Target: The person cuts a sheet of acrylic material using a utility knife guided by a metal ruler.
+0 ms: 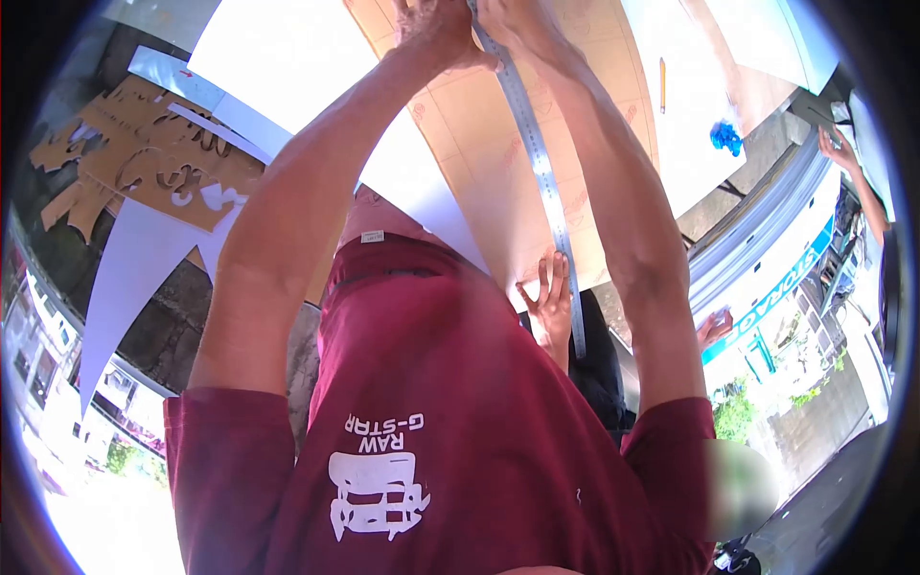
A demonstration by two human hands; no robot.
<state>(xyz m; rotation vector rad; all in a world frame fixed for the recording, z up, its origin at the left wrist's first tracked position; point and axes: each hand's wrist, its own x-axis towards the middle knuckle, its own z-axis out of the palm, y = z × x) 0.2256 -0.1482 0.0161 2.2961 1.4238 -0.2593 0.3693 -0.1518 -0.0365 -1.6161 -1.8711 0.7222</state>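
Observation:
My left hand [436,31] lies on the brown-papered sheet [479,144], its thumb stretched to the edge of a long metal ruler [537,153] and its other fingers apart. Just right of the ruler's upper part is my right hand [517,21]; its fingers are cut off by the top edge, so what it holds is hidden. The ruler runs down the sheet between my forearms. Near its lower end, another person's hand [549,302] presses on the sheet beside the ruler.
A pencil [662,84] and a crumpled blue item [725,138] lie to the right. Brown cut-out pieces [144,153] and a pointed white sheet [134,278] are at the left. Other people's hands [839,149] [714,329] show at the right, by a STORAGE banner [786,278].

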